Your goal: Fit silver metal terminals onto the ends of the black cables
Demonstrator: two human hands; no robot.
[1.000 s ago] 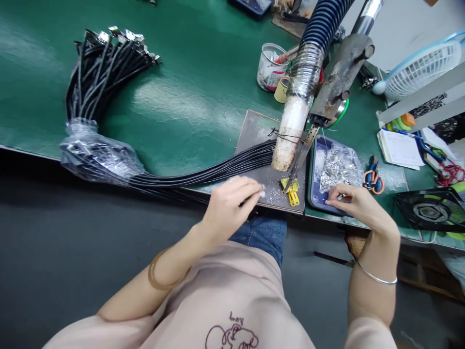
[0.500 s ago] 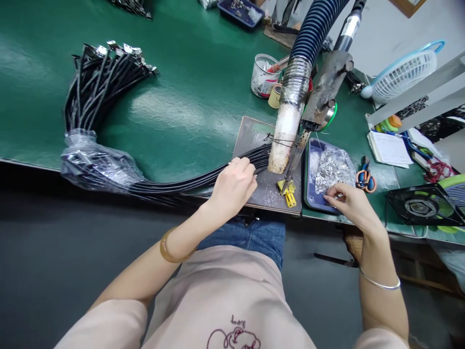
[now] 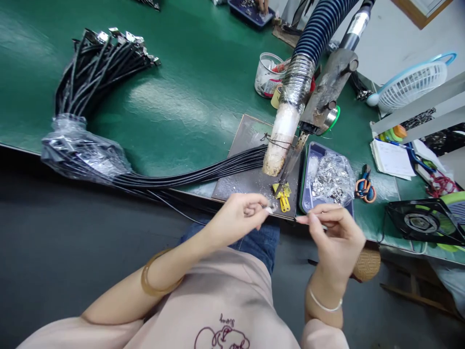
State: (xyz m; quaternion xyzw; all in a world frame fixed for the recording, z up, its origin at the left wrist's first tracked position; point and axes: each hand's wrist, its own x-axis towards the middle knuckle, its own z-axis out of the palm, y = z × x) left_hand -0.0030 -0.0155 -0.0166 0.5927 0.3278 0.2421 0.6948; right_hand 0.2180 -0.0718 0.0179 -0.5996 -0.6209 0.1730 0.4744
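My left hand (image 3: 241, 218) is closed in a pinch in front of the grey board (image 3: 240, 186). A small pale tip (image 3: 269, 210), like a stripped cable end, sticks out of its fingers. One thin cable (image 3: 174, 207) runs from the bundle toward this hand and passes behind the forearm. Opposite it, my right hand (image 3: 336, 232) is pinched too, near the blue tray (image 3: 308, 194). What its fingers hold is too small and blurred to name. A black cable bundle (image 3: 196, 177), wrapped in clear plastic, has its ends on the board under a soldering iron (image 3: 290, 165).
A white-tipped suction hose (image 3: 278, 145) hangs over the board beside a yellow clip (image 3: 284, 198). Small metal parts in a plastic bag (image 3: 332, 177) lie in the tray. Cutters (image 3: 365, 184), a black fan (image 3: 421, 215) and a tub (image 3: 267, 75) stand around. Another person's hand (image 3: 263, 6) is at the far tray.
My left hand has left the bundle and come toward me, now pinching a pale tip. My right hand has left the tray and moved left, closer to my left hand.
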